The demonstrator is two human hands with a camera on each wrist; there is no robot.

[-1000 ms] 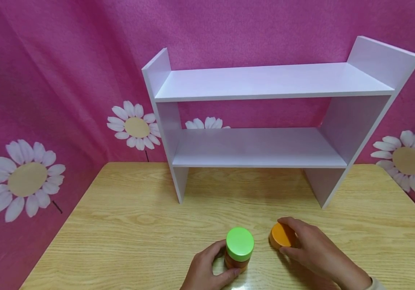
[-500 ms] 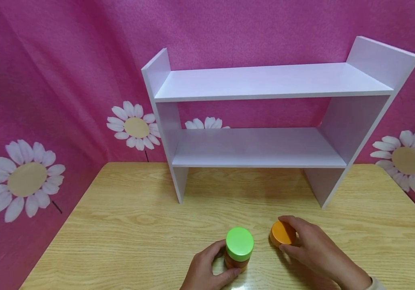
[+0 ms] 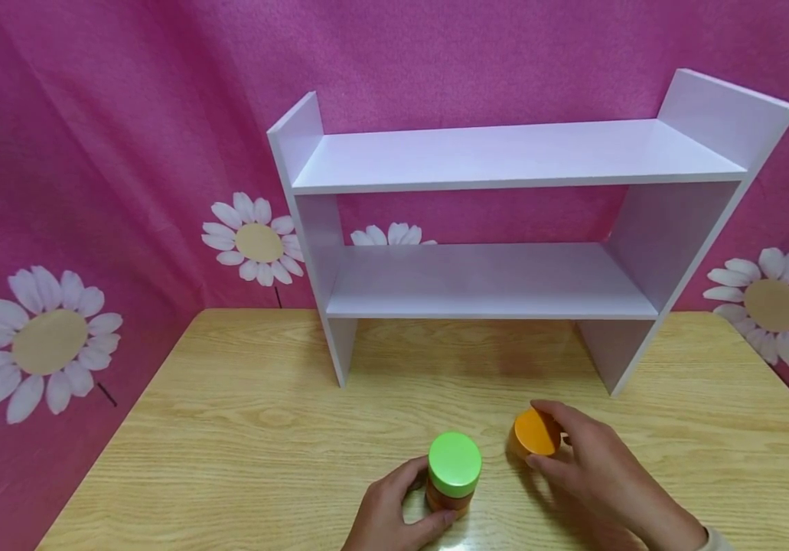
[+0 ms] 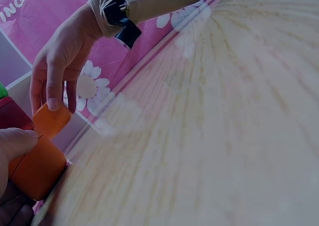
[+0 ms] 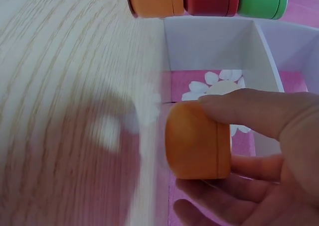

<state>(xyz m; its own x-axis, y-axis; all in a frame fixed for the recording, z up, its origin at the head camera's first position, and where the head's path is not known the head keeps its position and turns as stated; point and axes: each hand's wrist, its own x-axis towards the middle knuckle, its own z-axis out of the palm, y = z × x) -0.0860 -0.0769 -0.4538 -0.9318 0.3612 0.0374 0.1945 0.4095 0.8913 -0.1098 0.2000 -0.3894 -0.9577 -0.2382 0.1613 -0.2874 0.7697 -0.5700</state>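
We count four round pieces at the bench: an upright stack of three, green over red over orange, with our left hand curling its fingers round the lower part, and one separate orange container, gripped in the fingers of our right hand and seemingly just off the bench. Behind both, by the far edge, one white shelf unit stands before a pink flowered curtain. The separate container looks squat, smooth and flat-topped.
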